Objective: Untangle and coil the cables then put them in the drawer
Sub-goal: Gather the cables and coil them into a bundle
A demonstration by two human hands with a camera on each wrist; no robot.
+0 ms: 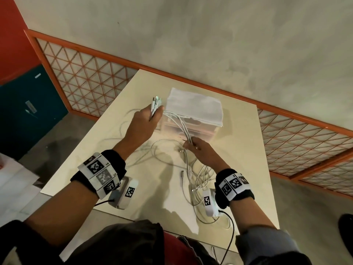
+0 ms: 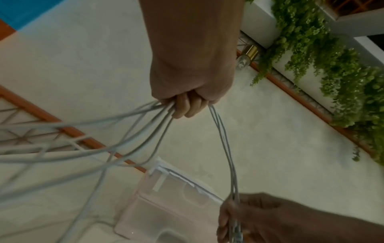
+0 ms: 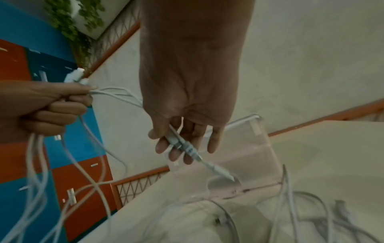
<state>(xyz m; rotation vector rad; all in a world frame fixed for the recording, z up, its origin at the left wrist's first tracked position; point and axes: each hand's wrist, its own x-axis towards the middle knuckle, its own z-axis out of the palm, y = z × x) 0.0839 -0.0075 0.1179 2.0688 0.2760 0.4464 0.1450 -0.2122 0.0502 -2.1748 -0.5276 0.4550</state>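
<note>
Several white cables (image 1: 177, 123) are strung between the two hands above the table (image 1: 238, 142), the rest trailing in loose loops toward its near edge. The left hand (image 1: 147, 119) is raised over the far left part of the tabletop, fingers curled tight round a bunch of cable ends — the plugs (image 1: 156, 101) stick up out of the top of the fist. From the left wrist view, the strands fan out below the knuckles (image 2: 187, 106), some sweeping off to one side, a few running straight to the other hand.

The right hand (image 1: 198, 150) sits lower and nearer, close in front of the drawer unit. Its fingers (image 3: 166, 144) are loosely curled, and they pinch a small bundle of strands together with their connectors (image 3: 187, 147), the tips of which poke out past the fingertips toward the drawer front.

The drawer unit (image 1: 194, 109) — a translucent plastic box with stacked drawers — stands toward the far edge of the table, its drawers closed so far as the head view shows. A heap of tangled cable (image 1: 200, 178) lies on the table under the right wrist, spilling over the near edge. One loose plug (image 1: 182, 174) rests on the tabletop just left of that heap.
</note>
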